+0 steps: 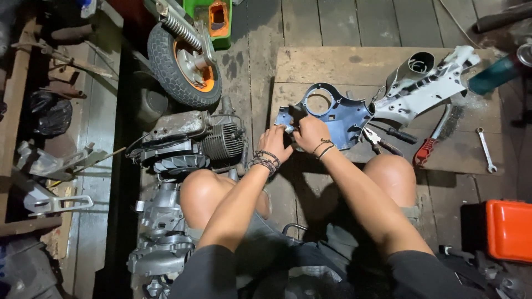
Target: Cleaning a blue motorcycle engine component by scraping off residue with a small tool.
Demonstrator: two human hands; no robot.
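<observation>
Blue cover plate (332,116) sits at the board's (343,63) near-left edge; your left hand (274,143) pinches its left corner, right hand (310,133) clamps beside it. Twist hard and it could slide onto the pliers (382,141) alongside.

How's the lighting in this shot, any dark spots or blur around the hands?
Head view: sharp and evenly lit on the wooden board; the left hand and right hand on the blue metal cover plate are clear; deep shadow at left edge and under the knees.
</observation>
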